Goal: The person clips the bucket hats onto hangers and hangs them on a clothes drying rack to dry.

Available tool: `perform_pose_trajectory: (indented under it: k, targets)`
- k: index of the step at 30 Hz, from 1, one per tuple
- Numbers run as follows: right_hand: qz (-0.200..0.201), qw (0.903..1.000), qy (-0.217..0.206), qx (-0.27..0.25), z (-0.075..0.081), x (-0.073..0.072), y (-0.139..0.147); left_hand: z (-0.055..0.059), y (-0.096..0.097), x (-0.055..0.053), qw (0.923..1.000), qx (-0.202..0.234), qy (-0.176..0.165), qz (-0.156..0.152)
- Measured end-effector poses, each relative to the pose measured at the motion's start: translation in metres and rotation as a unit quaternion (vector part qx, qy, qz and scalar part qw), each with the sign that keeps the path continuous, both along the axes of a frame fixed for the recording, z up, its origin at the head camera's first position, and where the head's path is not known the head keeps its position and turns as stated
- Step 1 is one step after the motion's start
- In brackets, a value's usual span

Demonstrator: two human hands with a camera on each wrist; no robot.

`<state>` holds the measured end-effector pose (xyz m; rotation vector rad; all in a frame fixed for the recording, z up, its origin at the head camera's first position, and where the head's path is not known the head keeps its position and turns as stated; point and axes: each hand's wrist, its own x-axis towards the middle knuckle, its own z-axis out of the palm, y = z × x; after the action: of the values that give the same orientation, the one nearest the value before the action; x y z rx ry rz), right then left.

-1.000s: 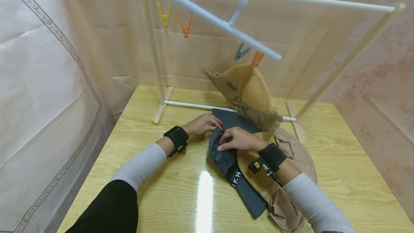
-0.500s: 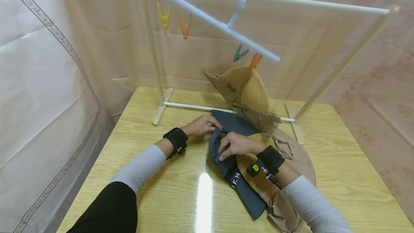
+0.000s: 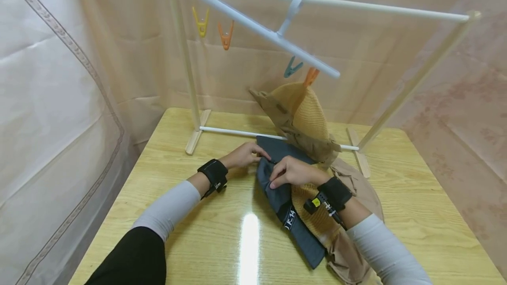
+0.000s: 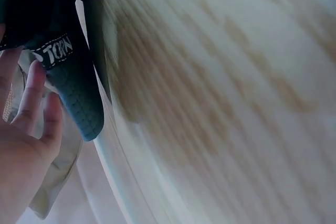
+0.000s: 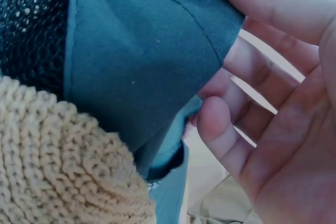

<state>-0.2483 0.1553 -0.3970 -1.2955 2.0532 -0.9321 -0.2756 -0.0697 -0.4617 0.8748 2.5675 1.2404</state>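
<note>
Plainly, the head view shows both hands at a dark garment lying on the desk point(image 3: 202, 241). The dark garment point(image 3: 277, 197) spreads from two to five o'clock of the left hand point(image 3: 242, 155), whose fingertips meet its folded upper edge. The right hand point(image 3: 295, 171) pinches the garment's cloth near that edge, thumb and fingers pointing to eight o'clock; a lettered band point(image 3: 290, 219) runs across the garment at six o'clock of this hand. Tan knit point(image 3: 314, 115) and brown cloth point(image 3: 358, 190) lie beside the garment, at three to five o'clock. The knit's raised peak sits in an orange clip point(image 3: 311, 76) below a tilted hanger point(image 3: 269, 34), at twelve o'clock on the rack's rail point(image 3: 376, 9).

From the left wrist, the garment hangs at one to two o'clock of the hand. Three fingers reach loosely to its edge beside the lettering; the thumb is hidden, so whether they grip I cannot tell.

From the right wrist, the dark cloth lies at ten o'clock of the palm, its corner caught between thumb in front and fingers behind. Knit shows at eight o'clock, dark mesh point(image 5: 34, 40) at ten.
</note>
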Motion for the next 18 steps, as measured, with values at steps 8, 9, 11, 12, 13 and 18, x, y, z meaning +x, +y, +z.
perform_pose_trajectory:
  k: [8,9,11,12,13,18]
  targets:
    - [-0.028,0.9996,-0.007,-0.003,0.0053,-0.0023,0.0049,0.0036,-0.0033,-0.0003,0.9985,0.030,-0.025,-0.038]
    - [-0.030,0.9995,-0.007,-0.005,0.0059,-0.0023,0.0049,0.0046,-0.0037,-0.0002,0.9981,0.032,-0.031,-0.042]
    - [-0.035,0.9993,-0.007,-0.006,0.0067,-0.0025,0.0049,0.0065,-0.0046,0.0006,0.9972,0.036,-0.043,-0.048]
    - [-0.036,0.9993,-0.005,-0.008,0.0070,-0.0025,0.0049,0.0070,-0.0052,0.0010,0.9969,0.036,-0.049,-0.050]
    - [-0.038,0.9992,-0.002,-0.009,0.0073,-0.0026,0.0052,0.0072,-0.0057,0.0013,0.9967,0.036,-0.052,-0.050]
    - [-0.047,0.9987,0.010,-0.019,0.0103,-0.0034,0.0080,0.0083,-0.0071,0.0032,0.9959,0.043,-0.060,-0.053]
